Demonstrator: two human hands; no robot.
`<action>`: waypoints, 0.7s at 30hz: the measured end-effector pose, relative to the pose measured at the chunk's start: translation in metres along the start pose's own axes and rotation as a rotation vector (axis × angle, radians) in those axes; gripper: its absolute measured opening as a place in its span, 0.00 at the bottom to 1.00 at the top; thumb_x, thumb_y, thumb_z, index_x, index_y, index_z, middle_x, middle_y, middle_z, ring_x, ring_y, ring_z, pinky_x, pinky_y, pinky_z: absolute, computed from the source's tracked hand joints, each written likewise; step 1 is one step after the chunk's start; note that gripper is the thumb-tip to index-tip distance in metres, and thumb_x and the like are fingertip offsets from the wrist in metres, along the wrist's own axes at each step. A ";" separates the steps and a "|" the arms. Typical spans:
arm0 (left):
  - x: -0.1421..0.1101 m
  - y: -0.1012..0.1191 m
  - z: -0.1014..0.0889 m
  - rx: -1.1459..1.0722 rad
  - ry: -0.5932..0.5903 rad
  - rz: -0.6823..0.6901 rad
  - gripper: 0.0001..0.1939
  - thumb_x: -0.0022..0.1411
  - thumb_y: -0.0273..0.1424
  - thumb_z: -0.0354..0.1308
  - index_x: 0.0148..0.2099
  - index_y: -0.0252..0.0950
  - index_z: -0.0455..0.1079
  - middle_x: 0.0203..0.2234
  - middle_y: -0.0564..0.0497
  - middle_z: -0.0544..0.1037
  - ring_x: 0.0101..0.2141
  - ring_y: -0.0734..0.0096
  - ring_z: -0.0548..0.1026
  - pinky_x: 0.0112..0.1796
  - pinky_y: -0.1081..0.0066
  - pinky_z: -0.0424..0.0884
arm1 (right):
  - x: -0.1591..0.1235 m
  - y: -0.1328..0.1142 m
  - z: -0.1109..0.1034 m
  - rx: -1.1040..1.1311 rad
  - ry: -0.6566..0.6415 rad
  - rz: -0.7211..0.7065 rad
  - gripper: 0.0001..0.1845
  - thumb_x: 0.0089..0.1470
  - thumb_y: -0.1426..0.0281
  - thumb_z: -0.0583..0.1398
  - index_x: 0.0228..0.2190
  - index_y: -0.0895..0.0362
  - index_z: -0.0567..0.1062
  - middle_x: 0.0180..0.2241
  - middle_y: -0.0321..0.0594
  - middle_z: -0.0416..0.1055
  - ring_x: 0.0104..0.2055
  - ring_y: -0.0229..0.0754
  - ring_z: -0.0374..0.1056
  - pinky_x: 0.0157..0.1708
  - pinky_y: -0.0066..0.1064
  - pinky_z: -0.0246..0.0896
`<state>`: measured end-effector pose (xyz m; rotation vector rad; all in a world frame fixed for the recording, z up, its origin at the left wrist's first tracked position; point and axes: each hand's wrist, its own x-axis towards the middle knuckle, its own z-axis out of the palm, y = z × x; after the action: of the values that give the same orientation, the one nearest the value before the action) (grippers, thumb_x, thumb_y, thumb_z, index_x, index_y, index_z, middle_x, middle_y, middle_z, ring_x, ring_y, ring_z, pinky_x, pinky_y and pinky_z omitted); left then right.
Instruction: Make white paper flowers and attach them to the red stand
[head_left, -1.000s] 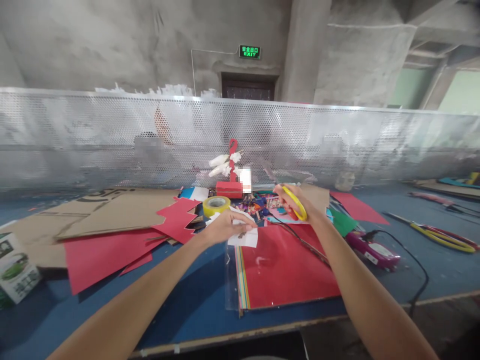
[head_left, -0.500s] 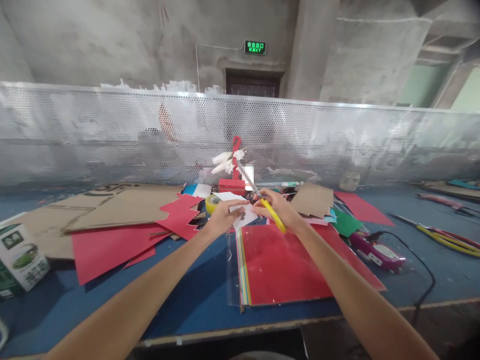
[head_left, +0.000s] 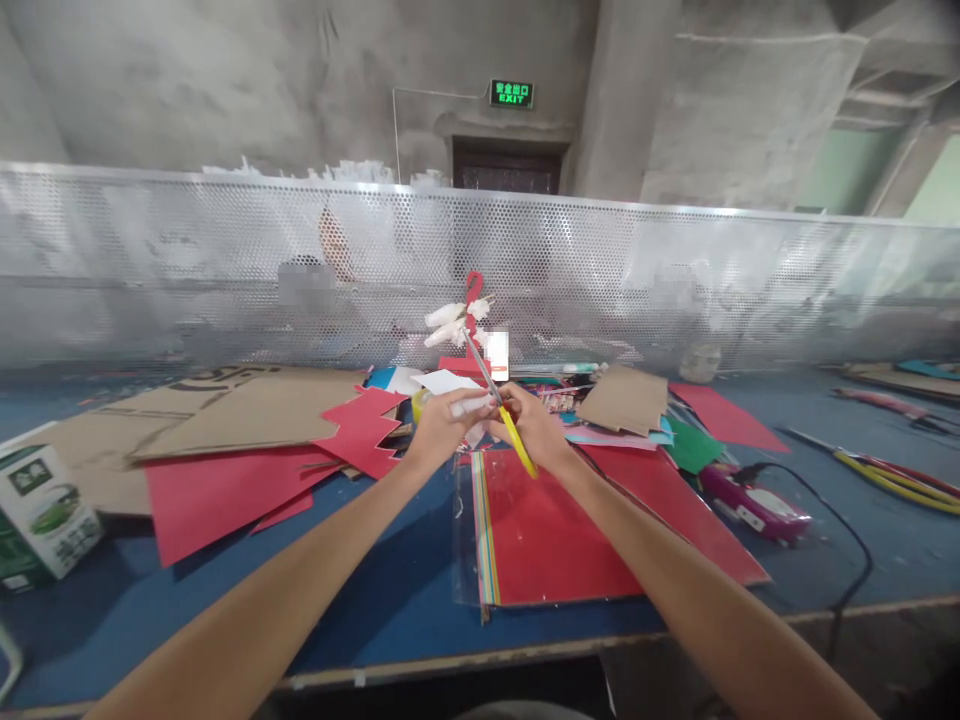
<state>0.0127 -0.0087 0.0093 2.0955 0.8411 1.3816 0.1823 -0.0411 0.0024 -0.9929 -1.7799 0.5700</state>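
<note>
My left hand (head_left: 437, 428) has its fingers closed on a piece of white paper (head_left: 444, 382), part of which looks curled by the fingertips. Close beside it, my right hand (head_left: 531, 428) holds yellow-handled scissors (head_left: 517, 438). Their metal blades point up and away to the left, and the handles hang over the palm side. The fingertips of both hands nearly meet at the paper; the exact grip there is partly hidden. Beyond the hands stands a red paper piece (head_left: 473, 288) with white flower-like shapes (head_left: 446, 325) on it.
A clear packet of red sheets (head_left: 555, 540) lies below my hands. Cardboard (head_left: 247, 415) and cut red paper (head_left: 225, 500) spread leftward, near a milk carton (head_left: 46, 515). At right are a purple power strip (head_left: 757, 505), its black cable and yellow-handled pliers-like tools (head_left: 885, 475).
My right hand and the scissors have shifted left and slightly down. My left hand has moved slightly left, and the white paper between the hands has turned and appears more curled.
</note>
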 end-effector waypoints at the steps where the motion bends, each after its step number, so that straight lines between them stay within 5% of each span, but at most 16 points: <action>1: 0.000 0.000 0.000 0.013 -0.004 0.010 0.15 0.58 0.36 0.61 0.46 0.37 0.77 0.36 0.49 0.82 0.37 0.64 0.78 0.41 0.66 0.72 | 0.001 0.001 -0.001 0.049 -0.006 -0.005 0.15 0.48 0.65 0.62 0.39 0.54 0.68 0.30 0.34 0.71 0.28 0.37 0.67 0.29 0.28 0.61; 4: 0.001 -0.003 -0.003 0.043 0.006 0.016 0.14 0.60 0.36 0.59 0.46 0.38 0.78 0.37 0.50 0.82 0.37 0.64 0.78 0.42 0.66 0.71 | 0.004 0.003 -0.012 0.008 -0.003 -0.001 0.15 0.48 0.65 0.62 0.38 0.54 0.68 0.28 0.33 0.71 0.26 0.37 0.67 0.28 0.28 0.61; 9: 0.004 -0.011 -0.013 0.030 0.036 -0.039 0.14 0.60 0.35 0.57 0.45 0.37 0.78 0.41 0.48 0.81 0.40 0.61 0.77 0.44 0.65 0.71 | 0.009 0.005 -0.050 -0.611 0.167 0.124 0.14 0.50 0.67 0.61 0.41 0.52 0.72 0.33 0.40 0.75 0.35 0.46 0.71 0.34 0.32 0.60; 13: 0.007 -0.016 -0.021 -0.015 0.024 -0.046 0.13 0.60 0.35 0.58 0.42 0.36 0.79 0.41 0.47 0.81 0.44 0.60 0.76 0.47 0.65 0.69 | 0.007 0.018 -0.079 -0.945 0.138 0.342 0.18 0.54 0.65 0.58 0.47 0.52 0.71 0.40 0.47 0.76 0.42 0.53 0.72 0.38 0.36 0.60; 17: 0.009 -0.020 -0.028 0.017 0.039 -0.060 0.16 0.59 0.36 0.59 0.48 0.37 0.77 0.44 0.47 0.80 0.42 0.61 0.76 0.46 0.65 0.69 | 0.002 0.029 -0.097 -1.018 0.089 0.475 0.21 0.53 0.62 0.59 0.49 0.54 0.70 0.43 0.51 0.75 0.45 0.56 0.71 0.39 0.38 0.59; 21: 0.011 -0.023 -0.034 0.054 0.061 -0.050 0.20 0.57 0.36 0.60 0.52 0.38 0.75 0.46 0.47 0.79 0.37 0.64 0.76 0.41 0.66 0.71 | 0.003 0.026 -0.103 -0.853 0.129 0.415 0.22 0.54 0.59 0.60 0.48 0.57 0.68 0.38 0.49 0.75 0.38 0.49 0.71 0.35 0.33 0.59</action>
<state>-0.0210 0.0171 0.0126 2.0670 0.9592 1.4174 0.2851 -0.0297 0.0268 -1.9586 -1.7141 -0.0537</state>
